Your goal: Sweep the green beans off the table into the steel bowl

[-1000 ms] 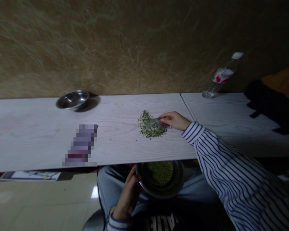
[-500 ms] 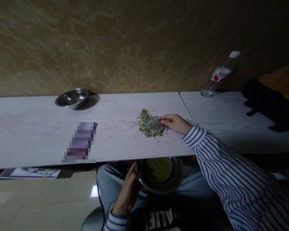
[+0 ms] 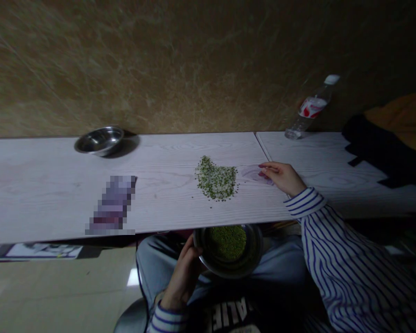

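Scatter of small round green beans (image 3: 217,179): centre of the frame, spread loosely on the white wood-grain tabletop (image 3: 169,162). Narrow lobe toward the upper left; long axis roughly upper left to lower right. A few strays lie apart near the lower edge.
Right hand (image 3: 281,176): right of centre, thumb and fingers pinched on the near end of a thin clear plastic piece (image 3: 251,173). Exact finger contact too small to read.
Plastic to beans: piece lies low over the tabletop, its length running leftward from the fingertips, far end just beside the scatter's right edge. Touching or apart: cannot tell.
Fingers to beans: scatter lies directly left of the right fingertips, near; the right hand is clearly the nearer of the two.
Left hand (image 3: 184,273): lower centre, clasping the left rim of a round silver metal bowl (image 3: 225,273); fingers under the rim partly hidden.
Bowl contents: heap of green beans (image 3: 228,243), below the tabletop's front edge, over the lap in blue jeans (image 3: 159,261).
Surroundings: second shallow silver metal bowl (image 3: 104,149), upper left; pixelated purple-grey rectangle (image 3: 113,203), left; clear bottle with white cap and red-white label (image 3: 312,107), upper right; dark and orange-brown cloth (image 3: 398,122), right edge.
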Demonstrator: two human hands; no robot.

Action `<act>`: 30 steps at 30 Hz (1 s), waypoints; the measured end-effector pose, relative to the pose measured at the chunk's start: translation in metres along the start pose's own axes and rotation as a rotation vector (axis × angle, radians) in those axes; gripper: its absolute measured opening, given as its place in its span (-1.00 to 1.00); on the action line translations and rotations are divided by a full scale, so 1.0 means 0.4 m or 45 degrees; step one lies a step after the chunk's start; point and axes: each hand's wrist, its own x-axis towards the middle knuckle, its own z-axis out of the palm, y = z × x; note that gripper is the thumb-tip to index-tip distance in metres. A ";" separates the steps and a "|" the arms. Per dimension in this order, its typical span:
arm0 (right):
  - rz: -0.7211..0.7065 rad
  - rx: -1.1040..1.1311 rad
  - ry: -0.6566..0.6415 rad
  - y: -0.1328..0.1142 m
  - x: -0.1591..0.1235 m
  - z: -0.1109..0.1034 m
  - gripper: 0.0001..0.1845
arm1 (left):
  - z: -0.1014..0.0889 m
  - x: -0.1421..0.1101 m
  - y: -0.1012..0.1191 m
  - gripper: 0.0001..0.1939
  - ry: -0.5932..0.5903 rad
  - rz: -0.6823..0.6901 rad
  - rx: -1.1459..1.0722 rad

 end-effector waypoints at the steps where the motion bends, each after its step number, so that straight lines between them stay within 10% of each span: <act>1: 0.014 -0.014 0.026 0.007 -0.002 -0.002 -0.74 | 0.002 -0.001 0.000 -0.46 0.000 -0.004 0.010; 30: 0.025 0.072 -0.092 -0.019 -0.159 0.031 -0.66 | 0.009 -0.004 -0.005 -0.53 0.025 -0.021 -0.005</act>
